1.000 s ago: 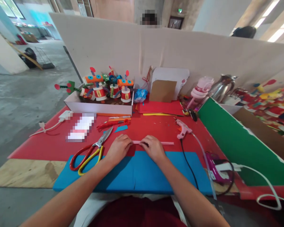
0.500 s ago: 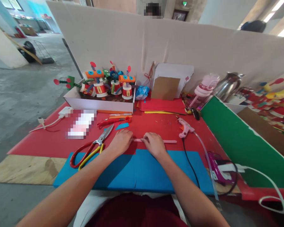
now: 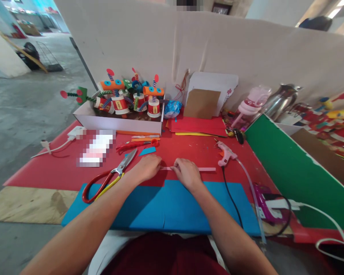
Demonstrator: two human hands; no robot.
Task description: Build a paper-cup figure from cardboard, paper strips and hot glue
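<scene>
A thin pink paper strip (image 3: 205,169) lies flat on the red table cover (image 3: 57,170). My left hand (image 3: 147,168) pinches its left end with curled fingers. My right hand (image 3: 187,174) presses and pinches the strip near its middle. The strip's right part sticks out past my right hand. Both hands rest just beyond the far edge of a blue foam sheet (image 3: 163,208). Large scissors with red and yellow handles (image 3: 107,179) lie shut to the left of my left hand.
A pink glue gun (image 3: 225,152) with a black cord lies right of the strip. A white box of paper-cup robots (image 3: 123,110) stands at the back left, a pink bottle (image 3: 248,107) and a metal kettle (image 3: 278,101) at the back right. A green board (image 3: 289,175) slopes along the right.
The camera has tilted down a little. My right hand has slid slightly left along the strip, nearer to my left hand. The strip stays flat on the table.
</scene>
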